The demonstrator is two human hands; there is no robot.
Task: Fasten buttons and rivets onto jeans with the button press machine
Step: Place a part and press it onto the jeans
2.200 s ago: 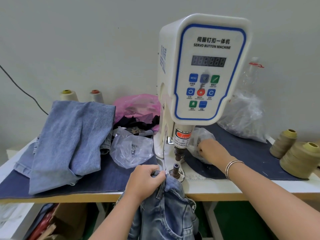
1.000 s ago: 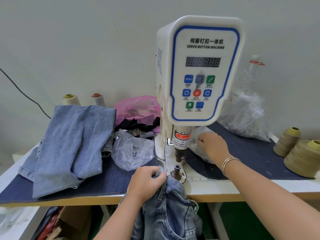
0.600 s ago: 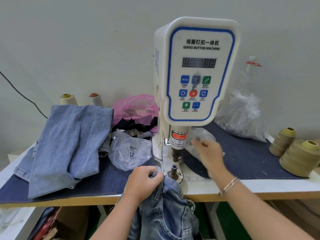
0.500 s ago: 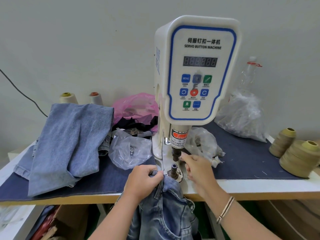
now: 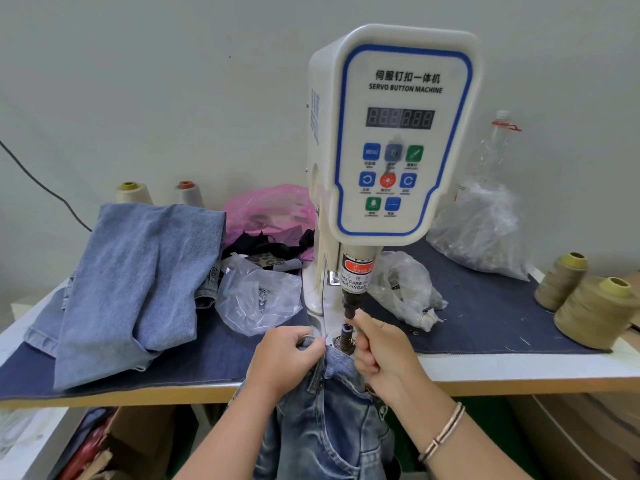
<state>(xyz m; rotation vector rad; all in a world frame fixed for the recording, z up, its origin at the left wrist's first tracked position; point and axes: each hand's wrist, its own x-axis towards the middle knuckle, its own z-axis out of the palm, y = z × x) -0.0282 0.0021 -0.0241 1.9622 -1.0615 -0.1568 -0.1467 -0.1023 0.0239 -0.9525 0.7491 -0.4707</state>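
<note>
Fingers of both hands worked at the press post, jeans waistband held beside it

Curled fingers [image 5: 304, 344] of my left hand [image 5: 282, 358] gripped the waistband of the jeans [image 5: 329, 420], which hung over the counter [image 5: 519, 370] edge with the band touching the lower die post [image 5: 346, 336] of the button press machine [image 5: 398, 133]. My right hand [image 5: 384, 351] pinched something tiny at the post top, just under the punch [image 5: 350, 304]; I could not tell what it was. Folded denim [image 5: 138, 282] lay at left, a clear bag [image 5: 258, 299] near it, another bag [image 5: 403, 289] behind my right hand, and thread cones [image 5: 588, 306] at far right
</note>
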